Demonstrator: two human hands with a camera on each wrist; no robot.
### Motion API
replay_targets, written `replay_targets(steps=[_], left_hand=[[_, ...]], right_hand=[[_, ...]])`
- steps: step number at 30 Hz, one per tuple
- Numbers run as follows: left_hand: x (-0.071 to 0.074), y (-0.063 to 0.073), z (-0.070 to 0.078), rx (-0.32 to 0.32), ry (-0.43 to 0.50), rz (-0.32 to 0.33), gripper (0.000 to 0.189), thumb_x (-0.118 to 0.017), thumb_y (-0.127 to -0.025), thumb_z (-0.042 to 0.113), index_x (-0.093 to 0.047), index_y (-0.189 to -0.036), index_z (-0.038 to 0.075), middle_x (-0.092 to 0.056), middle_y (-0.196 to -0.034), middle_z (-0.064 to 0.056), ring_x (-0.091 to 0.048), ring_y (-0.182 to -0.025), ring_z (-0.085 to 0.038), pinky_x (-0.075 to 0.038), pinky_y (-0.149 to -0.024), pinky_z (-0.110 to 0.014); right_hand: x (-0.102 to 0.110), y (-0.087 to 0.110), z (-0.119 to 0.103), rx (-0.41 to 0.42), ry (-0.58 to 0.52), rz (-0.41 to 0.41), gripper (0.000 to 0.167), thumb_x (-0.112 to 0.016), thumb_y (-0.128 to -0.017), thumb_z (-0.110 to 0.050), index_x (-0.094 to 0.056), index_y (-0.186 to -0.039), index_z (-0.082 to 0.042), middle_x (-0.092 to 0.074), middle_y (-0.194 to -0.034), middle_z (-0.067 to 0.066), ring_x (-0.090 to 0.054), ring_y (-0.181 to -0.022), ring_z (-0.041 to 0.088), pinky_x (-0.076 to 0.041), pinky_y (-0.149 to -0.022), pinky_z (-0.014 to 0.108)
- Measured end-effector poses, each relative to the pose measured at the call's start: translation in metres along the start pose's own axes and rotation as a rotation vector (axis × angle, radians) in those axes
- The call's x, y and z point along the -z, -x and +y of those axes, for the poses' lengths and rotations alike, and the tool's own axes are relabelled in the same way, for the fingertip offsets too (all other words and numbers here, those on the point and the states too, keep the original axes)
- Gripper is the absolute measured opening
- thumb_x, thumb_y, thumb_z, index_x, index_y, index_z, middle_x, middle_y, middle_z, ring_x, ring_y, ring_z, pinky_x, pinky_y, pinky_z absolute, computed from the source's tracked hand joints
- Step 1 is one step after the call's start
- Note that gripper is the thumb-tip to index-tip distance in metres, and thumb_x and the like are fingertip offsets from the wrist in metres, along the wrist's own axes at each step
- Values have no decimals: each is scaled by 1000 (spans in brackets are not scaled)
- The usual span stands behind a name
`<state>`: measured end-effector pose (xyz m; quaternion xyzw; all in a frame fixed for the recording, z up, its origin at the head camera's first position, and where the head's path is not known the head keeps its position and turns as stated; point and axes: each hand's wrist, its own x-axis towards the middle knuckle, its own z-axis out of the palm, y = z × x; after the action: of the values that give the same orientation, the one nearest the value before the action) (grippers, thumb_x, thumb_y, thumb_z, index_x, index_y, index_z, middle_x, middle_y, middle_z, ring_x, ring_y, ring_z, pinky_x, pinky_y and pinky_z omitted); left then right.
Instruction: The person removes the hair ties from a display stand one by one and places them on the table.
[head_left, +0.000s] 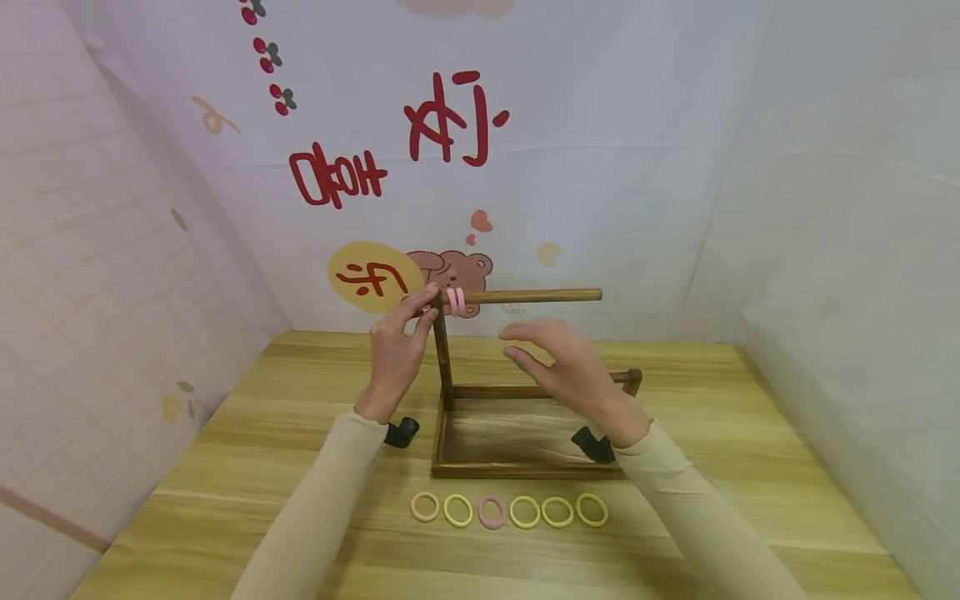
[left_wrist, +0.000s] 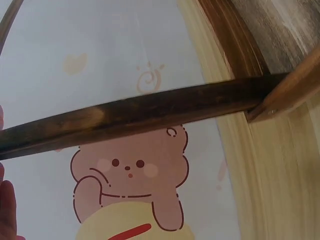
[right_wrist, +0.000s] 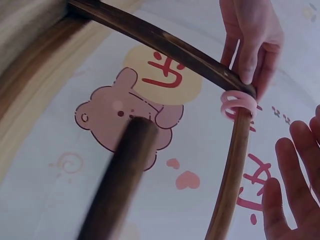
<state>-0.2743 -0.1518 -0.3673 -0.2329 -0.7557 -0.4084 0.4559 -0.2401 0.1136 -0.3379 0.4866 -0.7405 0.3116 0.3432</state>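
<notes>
A wooden rack [head_left: 442,350] has an upright post and a horizontal rod [head_left: 540,296] running right from its top. Two pink rings [head_left: 456,302] hang on the rod close to the post. My left hand [head_left: 397,346] pinches the top corner of the rack; in the right wrist view, the thumb and fingers of this left hand [right_wrist: 255,45] straddle that corner beside the rings. Below the rod, my right hand [head_left: 566,367] is held in the air with its fingers extended and nothing in it. Its fingers [right_wrist: 295,165] show spread in the right wrist view.
Several rings lie in a row before the rack: an orange one [head_left: 424,507], a pink one [head_left: 492,512] and yellow ones [head_left: 525,512]. A shorter wooden peg [head_left: 633,377] stands at the rack's right. The wood-grain table [head_left: 247,467] meets a printed backdrop [head_left: 615,167].
</notes>
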Motion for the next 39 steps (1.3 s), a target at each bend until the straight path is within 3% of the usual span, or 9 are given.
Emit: replay_targets(steps=[5, 11, 18, 24, 29, 39], left_hand=[[3, -4, -2, -5, -19, -25, 28, -75, -94, 3, -75, -122, 1, -73, -124, -11, -76, -97, -32, -61, -82, -49], [6, -10, -1, 36, 3, -47, 26, -76, -93, 6, -77, -119, 2, -75, -120, -10, -76, -98, -31, -61, -85, -49], [10, -13, 2, 103, 30, -83, 26, -75, -95, 6, -77, -120, 3, -76, -118, -10, -76, -100, -30, -60, -88, -49], [12, -14, 4, 224, 97, -144, 26, -73, -97, 8, -75, -122, 6, -77, -115, -11, -75, -102, -29, -59, -90, -48], [17, -17, 5, 300, 153, -181, 25, -73, -97, 9, -76, -122, 6, -75, -121, -10, -73, -106, -29, -58, -92, -48], [22, -19, 6, 369, 195, -204, 25, -76, -97, 17, -78, -121, 10, -75, -123, -6, -70, -106, -24, -55, -92, -46]], right_hand=[[-4, -19, 7, 3, 6, 24, 32, -83, -85, 0, -75, -116, -3, -76, -112, 10, -71, -105, 29, -57, -92, 47], [-7, -39, 16, -42, 15, -31, 29, -80, -91, -7, -75, -120, -4, -76, -116, 9, -70, -110, 27, -55, -97, 44], [-13, -61, 26, -51, 9, -154, 36, -81, -92, -9, -72, -126, -3, -74, -122, 9, -68, -115, 26, -52, -102, 44], [-16, -75, 30, -116, 12, -276, 44, -81, -92, -14, -69, -133, -5, -71, -129, 9, -65, -121, 27, -49, -107, 46], [-19, -87, 30, -137, 53, -375, 46, -81, -93, -21, -68, -135, -9, -71, -129, 6, -67, -116, 24, -52, -102, 44], [-26, -96, 33, -213, 66, -484, 54, -82, -92, -26, -64, -141, -10, -69, -133, 7, -65, -120, 23, -51, -104, 42]])
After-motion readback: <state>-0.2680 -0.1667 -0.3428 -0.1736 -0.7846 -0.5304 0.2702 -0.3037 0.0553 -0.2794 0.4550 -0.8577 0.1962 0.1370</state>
